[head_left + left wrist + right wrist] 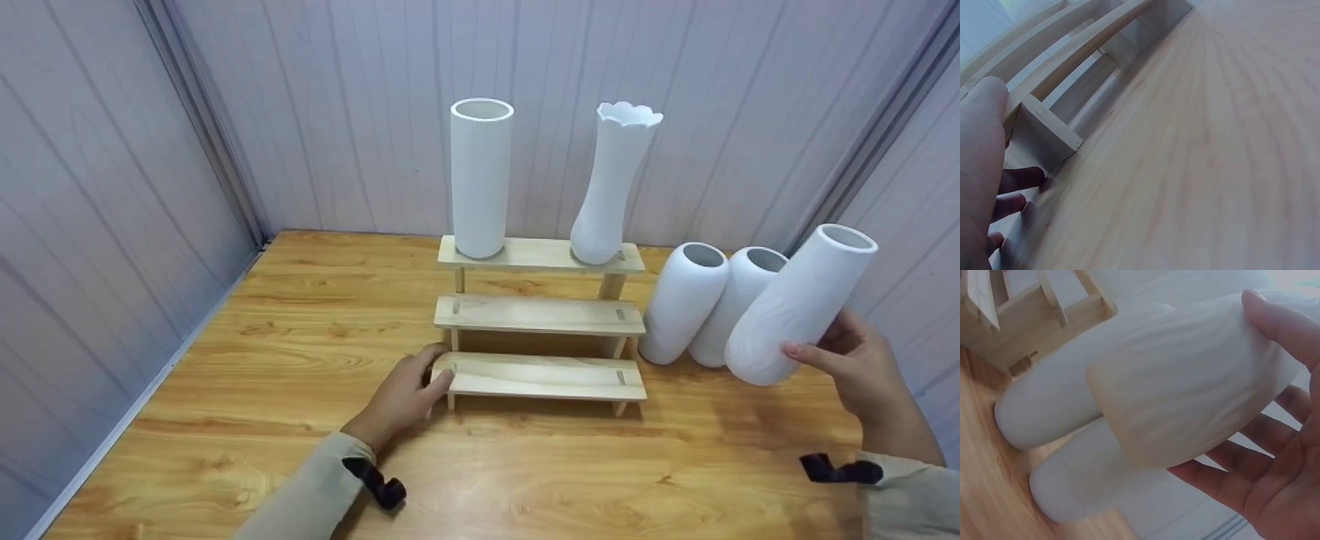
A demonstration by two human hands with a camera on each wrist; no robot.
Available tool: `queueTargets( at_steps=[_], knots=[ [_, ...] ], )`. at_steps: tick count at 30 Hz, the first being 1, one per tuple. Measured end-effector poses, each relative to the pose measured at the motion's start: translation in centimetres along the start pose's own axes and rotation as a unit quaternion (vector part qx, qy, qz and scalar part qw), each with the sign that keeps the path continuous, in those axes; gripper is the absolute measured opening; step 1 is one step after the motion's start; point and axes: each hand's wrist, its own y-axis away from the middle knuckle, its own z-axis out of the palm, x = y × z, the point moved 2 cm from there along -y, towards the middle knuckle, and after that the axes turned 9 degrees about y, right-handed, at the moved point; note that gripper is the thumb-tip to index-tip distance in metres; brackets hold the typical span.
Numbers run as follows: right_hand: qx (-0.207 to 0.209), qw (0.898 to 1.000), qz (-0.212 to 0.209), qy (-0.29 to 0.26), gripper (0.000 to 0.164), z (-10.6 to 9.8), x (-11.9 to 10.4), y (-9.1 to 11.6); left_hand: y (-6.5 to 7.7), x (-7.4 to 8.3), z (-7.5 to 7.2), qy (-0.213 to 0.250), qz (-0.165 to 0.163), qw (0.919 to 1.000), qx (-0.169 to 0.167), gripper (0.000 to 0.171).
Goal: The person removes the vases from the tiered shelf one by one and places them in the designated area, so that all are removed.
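Observation:
My right hand (870,367) holds a white vase (802,307) with a wavy surface, its thumb on the near side and its fingers around the far side. The vase tilts, its mouth leaning right, and in the right wrist view its base (1123,422) is raised off the table. At the left end of a three-step wooden stand (540,379), my left hand (405,390) grips the lowest step. Up close, the thumb (988,101) lies over the step's edge and the other fingers are beside the stand's leg (1044,135).
A straight cylindrical vase (481,180) and a scalloped-rim vase (611,187) stand on the top step. Two more white vases, one nearer the stand (682,307) and one partly hidden (731,315), stand on the wooden table (300,322) to its right. Panelled walls (360,112) enclose the table.

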Motion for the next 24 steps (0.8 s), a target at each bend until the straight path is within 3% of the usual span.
queueTargets(
  at_steps=[9,18,24],
  knots=[
    [0.013,0.993,0.025,0.112,0.066,-1.6,1.8,0.8,0.1,0.1,0.0,-0.003,-0.013,0.9999,0.000,0.044],
    [0.009,0.998,0.015,0.063,0.065,-3.0,4.1,1.2,0.1,0.0,0.0,-0.006,-0.009,0.9999,0.007,0.043],
    [0.011,0.997,0.015,0.073,0.066,-3.4,5.2,1.4,0.0,0.1,0.0,-0.006,-0.006,1.0000,0.002,0.041]
  ],
)
